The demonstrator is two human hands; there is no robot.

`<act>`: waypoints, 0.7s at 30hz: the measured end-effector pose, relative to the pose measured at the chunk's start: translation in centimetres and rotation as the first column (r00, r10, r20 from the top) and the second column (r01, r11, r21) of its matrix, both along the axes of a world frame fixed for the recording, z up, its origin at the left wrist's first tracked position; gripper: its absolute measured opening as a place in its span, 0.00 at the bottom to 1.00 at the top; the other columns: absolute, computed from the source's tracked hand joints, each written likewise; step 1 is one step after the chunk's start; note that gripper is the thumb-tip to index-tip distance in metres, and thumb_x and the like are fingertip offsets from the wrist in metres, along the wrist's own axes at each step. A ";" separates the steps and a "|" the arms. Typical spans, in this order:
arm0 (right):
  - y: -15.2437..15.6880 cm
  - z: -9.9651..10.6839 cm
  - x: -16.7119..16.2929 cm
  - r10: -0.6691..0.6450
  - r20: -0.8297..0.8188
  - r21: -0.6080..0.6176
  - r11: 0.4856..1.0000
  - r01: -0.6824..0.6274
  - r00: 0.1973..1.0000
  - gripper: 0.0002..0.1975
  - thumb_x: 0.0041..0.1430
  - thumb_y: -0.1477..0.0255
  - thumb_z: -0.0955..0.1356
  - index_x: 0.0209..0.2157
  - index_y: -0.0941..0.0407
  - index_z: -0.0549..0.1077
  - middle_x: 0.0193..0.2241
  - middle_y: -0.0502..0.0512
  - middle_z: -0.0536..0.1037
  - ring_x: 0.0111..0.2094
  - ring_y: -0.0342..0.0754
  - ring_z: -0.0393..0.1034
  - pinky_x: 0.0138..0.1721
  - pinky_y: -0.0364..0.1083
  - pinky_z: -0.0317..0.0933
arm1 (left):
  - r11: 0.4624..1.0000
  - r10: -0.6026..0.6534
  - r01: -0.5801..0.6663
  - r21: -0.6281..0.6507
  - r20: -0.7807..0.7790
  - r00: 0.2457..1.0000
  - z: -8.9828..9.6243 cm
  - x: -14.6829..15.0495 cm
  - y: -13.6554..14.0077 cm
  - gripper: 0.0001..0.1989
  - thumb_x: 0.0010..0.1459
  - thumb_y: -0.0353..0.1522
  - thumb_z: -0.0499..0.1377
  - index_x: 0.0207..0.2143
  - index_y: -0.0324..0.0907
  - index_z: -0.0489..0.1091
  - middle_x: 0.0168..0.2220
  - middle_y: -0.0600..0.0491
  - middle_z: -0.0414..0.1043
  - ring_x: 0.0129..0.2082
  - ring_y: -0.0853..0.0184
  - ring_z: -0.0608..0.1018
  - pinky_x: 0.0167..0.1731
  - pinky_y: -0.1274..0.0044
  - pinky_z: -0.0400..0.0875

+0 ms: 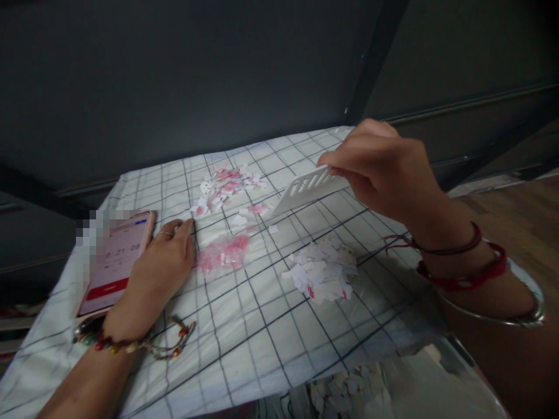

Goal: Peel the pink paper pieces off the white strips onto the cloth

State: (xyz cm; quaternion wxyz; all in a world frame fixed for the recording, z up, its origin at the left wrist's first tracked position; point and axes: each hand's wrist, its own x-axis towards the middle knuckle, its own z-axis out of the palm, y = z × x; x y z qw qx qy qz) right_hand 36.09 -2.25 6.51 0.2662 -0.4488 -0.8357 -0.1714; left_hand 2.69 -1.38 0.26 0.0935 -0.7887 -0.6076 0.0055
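Between the thumb and fingers of my right hand (384, 169) is a thin white plastic card with slots (301, 192), tilted, its lower edge at or just above the cloth. Left of that edge lie a few loose white and pink paper scraps (257, 209). My left hand (161, 262) rests palm down on the cloth, holding nothing, fingers loosely bent and partly hidden. Just right of it is a flat patch of pink and clear scraps (222, 254). A pile of white and pink scraps (229, 185) sits farther back, and a mostly white pile (323, 270) lies nearer, at the right.
A phone (116, 262) with a running timer lies left of my left hand. The table has a white checked cloth (244, 361). Below its front edge, a container (349, 393) holds more paper scraps. A dark panel (196, 75) stands behind the table.
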 end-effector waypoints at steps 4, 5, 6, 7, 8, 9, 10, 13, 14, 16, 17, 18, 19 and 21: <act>0.4 -0.7 -0.6 -0.010 -0.020 0.043 0.999 0.011 1.000 0.14 0.60 0.78 0.58 0.36 0.51 0.72 0.26 0.50 0.72 0.37 0.48 0.67 0.38 0.50 0.59 | 1.000 -0.006 0.006 0.007 0.008 1.000 0.0 0.1 -0.1 0.24 0.64 0.32 0.38 0.57 0.32 0.59 0.56 0.35 0.63 0.55 0.51 0.68 0.48 0.60 0.70; 0.5 -0.8 -0.7 -0.001 -0.015 0.037 0.999 0.002 1.000 0.14 0.60 0.79 0.58 0.36 0.51 0.72 0.26 0.50 0.72 0.37 0.49 0.67 0.38 0.51 0.59 | 1.000 -0.008 0.008 0.007 0.008 1.000 0.0 0.0 0.0 0.24 0.64 0.32 0.38 0.57 0.32 0.59 0.56 0.35 0.63 0.56 0.52 0.68 0.48 0.60 0.70; 0.6 -0.9 -0.8 0.013 -0.012 0.022 1.000 -0.013 1.000 0.15 0.59 0.80 0.58 0.35 0.51 0.72 0.26 0.50 0.71 0.37 0.49 0.66 0.39 0.51 0.59 | 1.000 -0.007 0.007 0.007 0.006 1.000 0.0 0.0 0.0 0.24 0.64 0.32 0.39 0.57 0.32 0.59 0.56 0.35 0.63 0.56 0.52 0.68 0.49 0.61 0.70; 0.6 -0.9 -0.8 0.027 -0.011 0.003 1.000 -0.027 1.000 0.15 0.58 0.80 0.58 0.35 0.51 0.72 0.25 0.50 0.71 0.37 0.49 0.66 0.39 0.52 0.58 | 1.000 -0.005 0.005 0.006 0.002 1.000 -0.1 0.0 0.0 0.23 0.63 0.32 0.39 0.57 0.32 0.59 0.56 0.35 0.63 0.56 0.53 0.68 0.50 0.61 0.69; 0.5 -0.8 -0.7 0.039 -0.010 -0.016 0.999 -0.039 0.999 0.15 0.58 0.81 0.58 0.34 0.51 0.72 0.25 0.50 0.71 0.37 0.49 0.66 0.40 0.52 0.58 | 1.000 -0.002 0.002 0.003 -0.001 1.000 -0.1 -0.1 0.1 0.24 0.63 0.31 0.39 0.57 0.32 0.59 0.56 0.35 0.63 0.56 0.53 0.68 0.50 0.61 0.69; 0.5 -0.7 -0.7 0.046 -0.009 -0.030 0.998 -0.046 0.999 0.14 0.57 0.81 0.59 0.34 0.51 0.72 0.25 0.50 0.71 0.37 0.49 0.66 0.40 0.51 0.58 | 1.000 0.001 -0.001 0.001 0.000 1.000 -0.1 -0.2 0.1 0.24 0.63 0.31 0.39 0.57 0.32 0.59 0.56 0.35 0.63 0.57 0.53 0.67 0.51 0.62 0.68; 0.3 -0.5 -0.6 0.044 -0.005 -0.035 0.998 -0.044 0.999 0.13 0.57 0.80 0.59 0.33 0.51 0.72 0.25 0.50 0.71 0.37 0.49 0.66 0.39 0.51 0.58 | 1.000 0.001 -0.001 -0.004 0.002 1.000 -0.1 -0.2 0.1 0.24 0.63 0.31 0.39 0.57 0.32 0.59 0.56 0.35 0.62 0.57 0.53 0.67 0.51 0.62 0.68; 0.0 0.0 -0.4 -0.002 0.006 -0.007 1.000 0.002 1.000 0.12 0.59 0.78 0.60 0.34 0.51 0.72 0.26 0.50 0.72 0.36 0.48 0.65 0.37 0.49 0.58 | 1.000 -0.013 0.013 -0.011 0.012 1.000 -0.1 -0.2 0.1 0.24 0.63 0.31 0.39 0.57 0.30 0.59 0.56 0.34 0.62 0.57 0.53 0.67 0.51 0.62 0.68; 0.0 0.1 -0.5 -0.015 0.014 -0.002 1.000 0.015 1.000 0.12 0.59 0.78 0.59 0.35 0.52 0.72 0.26 0.51 0.73 0.36 0.48 0.65 0.37 0.49 0.58 | 1.000 -0.017 0.017 -0.006 0.014 1.000 -0.1 -0.2 0.1 0.24 0.63 0.31 0.39 0.57 0.30 0.59 0.56 0.35 0.63 0.57 0.53 0.67 0.51 0.62 0.68; 0.1 0.1 -0.6 -0.012 0.035 -0.008 1.000 0.013 0.999 0.13 0.60 0.79 0.58 0.34 0.53 0.72 0.26 0.52 0.73 0.36 0.48 0.64 0.36 0.49 0.57 | 1.000 -0.024 0.024 0.009 0.014 1.000 -0.1 -0.2 0.1 0.24 0.63 0.31 0.38 0.56 0.31 0.59 0.55 0.35 0.63 0.56 0.53 0.68 0.50 0.62 0.69; 0.1 0.1 -0.6 0.000 0.047 -0.019 1.000 0.000 0.999 0.13 0.60 0.79 0.58 0.33 0.53 0.72 0.25 0.52 0.72 0.35 0.47 0.64 0.36 0.49 0.57 | 1.000 -0.027 0.026 0.017 0.013 1.000 -0.2 -0.2 0.1 0.24 0.63 0.31 0.38 0.56 0.31 0.59 0.55 0.35 0.64 0.56 0.53 0.68 0.49 0.61 0.70; 0.1 0.1 -0.6 0.014 0.055 -0.030 0.999 -0.012 0.998 0.13 0.60 0.79 0.58 0.31 0.53 0.72 0.24 0.52 0.72 0.34 0.47 0.63 0.36 0.49 0.57 | 0.999 -0.029 0.029 0.025 0.009 1.000 -0.2 -0.2 0.1 0.23 0.63 0.31 0.38 0.56 0.32 0.60 0.55 0.36 0.64 0.55 0.53 0.69 0.49 0.61 0.70; 0.1 0.2 -0.6 0.027 0.056 -0.037 0.999 -0.025 0.998 0.13 0.59 0.78 0.58 0.29 0.53 0.71 0.23 0.52 0.71 0.33 0.47 0.63 0.36 0.49 0.57 | 0.999 -0.031 0.031 0.030 0.005 0.999 -0.2 -0.2 0.1 0.23 0.63 0.31 0.38 0.56 0.32 0.60 0.55 0.36 0.65 0.55 0.53 0.69 0.49 0.61 0.70; 0.0 0.3 -0.4 0.052 0.045 -0.039 0.998 -0.050 0.998 0.13 0.59 0.77 0.58 0.27 0.53 0.70 0.22 0.52 0.70 0.32 0.46 0.62 0.35 0.48 0.57 | 0.999 -0.029 0.029 0.029 -0.004 1.000 -0.3 -0.3 0.1 0.23 0.63 0.31 0.38 0.56 0.32 0.60 0.55 0.36 0.65 0.56 0.54 0.68 0.50 0.62 0.68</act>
